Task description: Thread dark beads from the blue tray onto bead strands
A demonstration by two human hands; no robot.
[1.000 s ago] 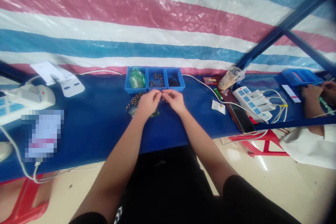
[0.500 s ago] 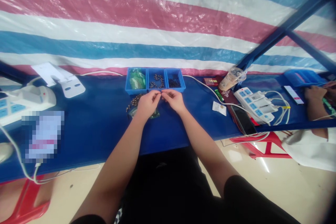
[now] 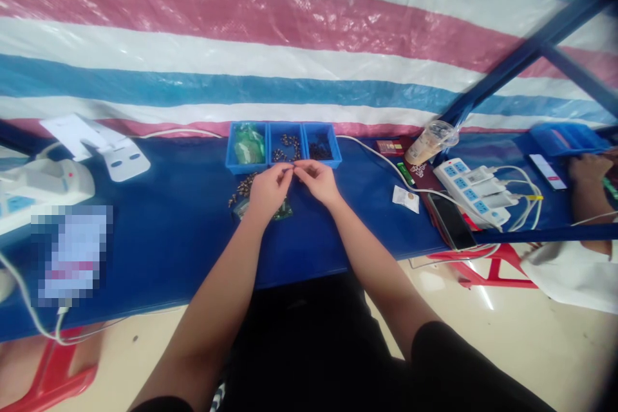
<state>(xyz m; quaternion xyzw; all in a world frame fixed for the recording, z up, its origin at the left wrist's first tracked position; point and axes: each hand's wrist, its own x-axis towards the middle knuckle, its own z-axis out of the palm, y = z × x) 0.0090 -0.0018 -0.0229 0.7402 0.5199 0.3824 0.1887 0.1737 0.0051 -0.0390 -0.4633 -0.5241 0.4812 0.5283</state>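
My left hand (image 3: 268, 192) and my right hand (image 3: 318, 181) meet fingertip to fingertip just in front of a blue three-part tray (image 3: 246, 168). Both are closed in a pinch; whatever sits between the fingers is too small to name. Partly under my left hand lies a green plastic bag (image 3: 284, 211), and a heap of small brownish metallic pieces (image 3: 244, 186) is beside it. In the tray, the left compartment holds a green bag (image 3: 250, 144), the middle one similar brownish pieces (image 3: 290, 141), the right one small dark pieces (image 3: 319, 149).
A white power strip (image 3: 469, 192), a dark phone (image 3: 451, 221), a plastic drink cup (image 3: 431, 141) and a small white packet (image 3: 405, 199) lie to the right. On the left are a white stand (image 3: 126, 161) and a blurred-out phone (image 3: 77, 254). A co-worker's hand (image 3: 589, 168) shows far right.
My hands stay together at the same place, with the fingertips slightly shifted. The camera view has turned a little, so side objects sit slightly farther outward.
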